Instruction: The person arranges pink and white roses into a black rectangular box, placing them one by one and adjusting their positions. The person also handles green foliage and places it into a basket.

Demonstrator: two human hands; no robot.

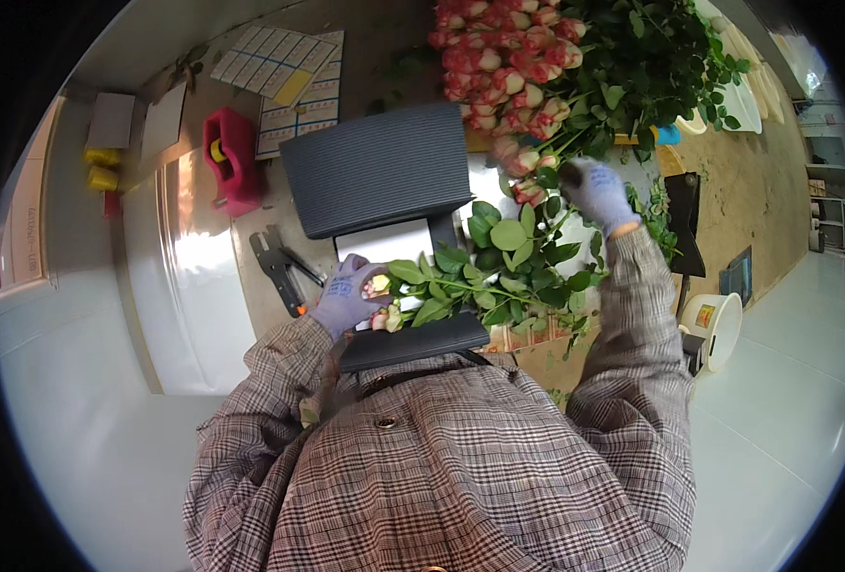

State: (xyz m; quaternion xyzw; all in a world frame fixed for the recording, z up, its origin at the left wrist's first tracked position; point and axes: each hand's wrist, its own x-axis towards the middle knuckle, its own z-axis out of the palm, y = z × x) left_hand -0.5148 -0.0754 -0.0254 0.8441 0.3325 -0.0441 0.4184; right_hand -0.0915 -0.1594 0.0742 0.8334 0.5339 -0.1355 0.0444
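My gloved left hand [347, 297] curls around the heads of some small pink-and-cream roses [388, 316], whose leafy stems [479, 286] stretch right across a black stand with a white sheet [394, 241]. My gloved right hand [594, 189] is at the stems just below the large pile of pink-and-white roses [508, 71]; its fingers are blurred, so what they grip cannot be told. A single rose head [528, 191] and leaves lie just left of that hand. A ribbed dark panel [379, 168] rises behind the sheet.
Left of the stand are a black stapler-like hand tool [277, 268] and a red tape dispenser [233, 161]. Printed label sheets [297, 111] lie behind them. Yellow tape rolls [102, 177] sit at the far left. A white bucket [724, 332] stands at the right, below the table.
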